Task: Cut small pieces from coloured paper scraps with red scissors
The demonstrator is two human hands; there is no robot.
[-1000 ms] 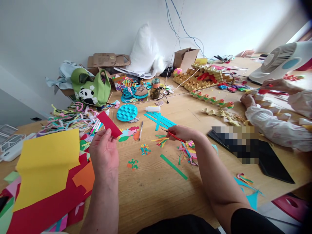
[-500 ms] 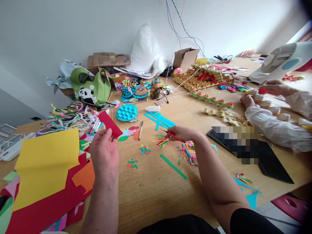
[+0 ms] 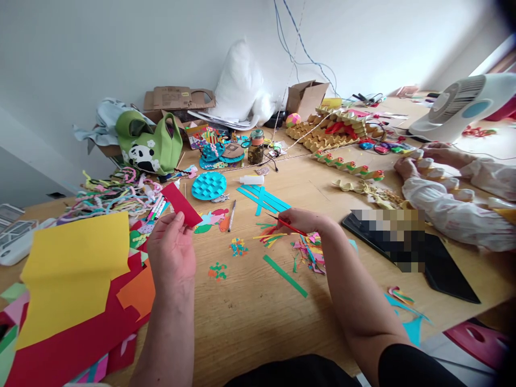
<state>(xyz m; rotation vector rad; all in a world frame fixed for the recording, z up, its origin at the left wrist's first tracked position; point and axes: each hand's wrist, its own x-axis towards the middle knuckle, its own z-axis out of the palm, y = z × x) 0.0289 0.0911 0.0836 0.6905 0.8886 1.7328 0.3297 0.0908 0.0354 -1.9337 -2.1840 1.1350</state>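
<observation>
While the left hand [image 3: 172,252] is raised above the wooden table [image 3: 250,317], its thumb & fingers are pinched shut on the lower edge of a red paper strip [image 3: 181,205], which slants up & away toward the back-left, clear of the tabletop. Right hand [image 3: 303,221] rests low by the table centre, fingers curled tight round small red-handled scissors [image 3: 282,222], tips pointing left; can't tell if blades are apart.

Head view, rest: just under the scissors, a scatter of thin coloured paper strips [image 3: 269,235]; near the right wrist, a heap of mixed scraps [image 3: 309,252]. A green strip [image 3: 285,276] lies flat in front of the right hand. Left of the left forearm, a yellow sheet [image 3: 72,269] sits on top of red sheets [image 3: 68,344]. Behind: blue woven disc [image 3: 209,186], crossed blue strips [image 3: 263,198], green panda bag [image 3: 148,144]. Far right, another person's white sleeve [image 3: 451,215] lies on the table, near a white fan [image 3: 463,105].
</observation>
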